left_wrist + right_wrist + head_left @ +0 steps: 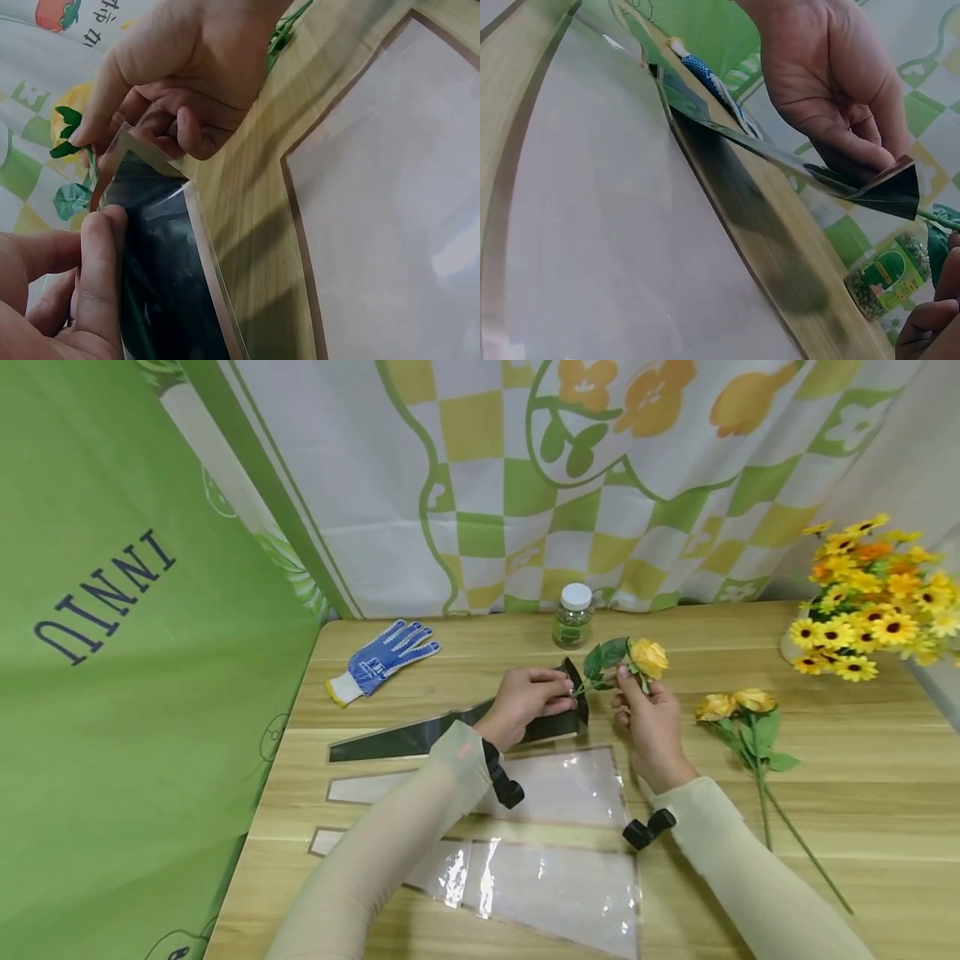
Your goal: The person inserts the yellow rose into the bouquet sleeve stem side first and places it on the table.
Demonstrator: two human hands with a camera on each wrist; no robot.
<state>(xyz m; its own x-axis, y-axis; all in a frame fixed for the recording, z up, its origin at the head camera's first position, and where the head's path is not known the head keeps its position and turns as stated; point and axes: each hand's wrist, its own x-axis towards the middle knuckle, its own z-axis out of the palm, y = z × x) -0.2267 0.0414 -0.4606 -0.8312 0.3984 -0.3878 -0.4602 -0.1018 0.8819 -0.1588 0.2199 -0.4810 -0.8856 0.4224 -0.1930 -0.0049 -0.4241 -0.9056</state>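
On the table [862,793], behind the narrow half of the black flower sleeve [405,740], lies a blue-and-white work glove [382,656]. Above the sleeve's wide end, the left grip [525,700] pinches its mouth edge. Right of this mouth, the right grip [651,727] holds a yellow rose [648,658]; its lower stem seems to enter the sleeve. I think it is best to keep the mouth spread and the stem straight, so the leaves [613,652] do not catch. Farther right of the sleeve lie two more yellow roses [756,700].
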